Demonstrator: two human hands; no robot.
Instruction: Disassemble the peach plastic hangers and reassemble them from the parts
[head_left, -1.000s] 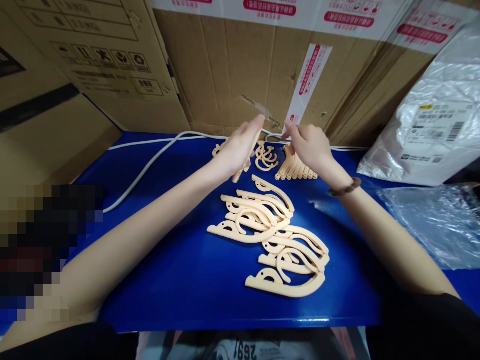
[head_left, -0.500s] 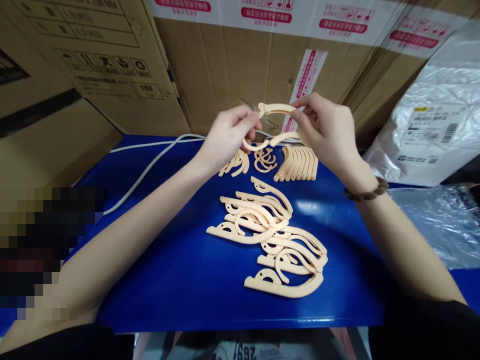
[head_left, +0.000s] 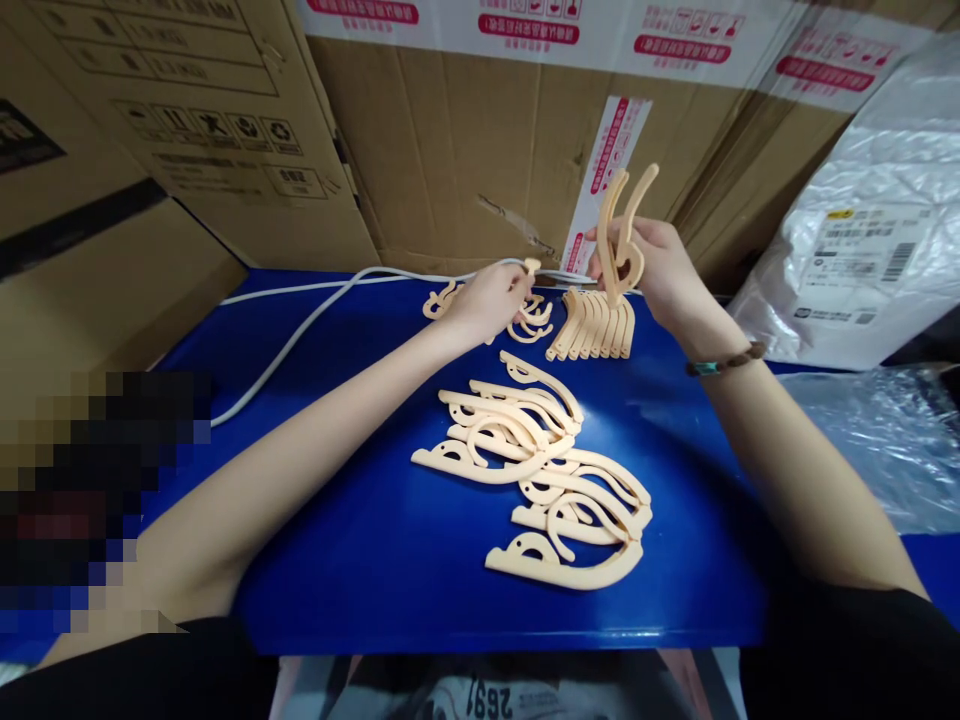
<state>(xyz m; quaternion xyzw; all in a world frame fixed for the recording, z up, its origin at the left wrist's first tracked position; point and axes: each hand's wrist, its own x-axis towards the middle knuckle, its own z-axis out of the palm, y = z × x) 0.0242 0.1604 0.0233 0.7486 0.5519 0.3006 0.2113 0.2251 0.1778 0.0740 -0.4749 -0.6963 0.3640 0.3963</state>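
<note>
Head view: the right hand point(head_left: 654, 268) pinches a beige plastic hook piece point(head_left: 621, 225) at its thick curved base, prongs upright. It is held above a row of like pieces point(head_left: 592, 325) standing on edge on the blue table point(head_left: 375, 540). The left hand point(head_left: 486, 298) lies on a small heap point(head_left: 525, 320) at the far edge, fingers closed on a loose piece point(head_left: 531, 267). A flat pile point(head_left: 540, 470) lies nearer. Judgement: the pieces look light, stiff and smooth. The thin prongs may snap, so the base is the sound hold.
</note>
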